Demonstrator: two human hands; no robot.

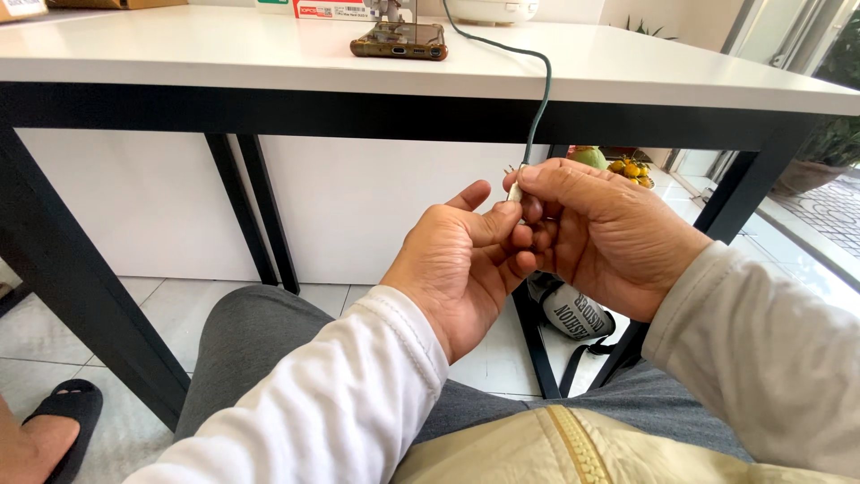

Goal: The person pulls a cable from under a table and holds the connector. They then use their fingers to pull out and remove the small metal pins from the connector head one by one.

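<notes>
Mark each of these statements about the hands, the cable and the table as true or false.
1. Both hands, the left hand and the right hand, hold the cable end. True.
2. The green cable hangs from the floor upward. False: it drops over the white table edge.
3. A phone lies on the table. True.
4. The phone lies in the person's lap. False: it is on the table.

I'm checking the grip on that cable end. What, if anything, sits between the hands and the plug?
Nothing visible does. The right hand pinches the small plug of the green cable between its fingertips, and the left hand touches it from below, in front of the table.
</notes>
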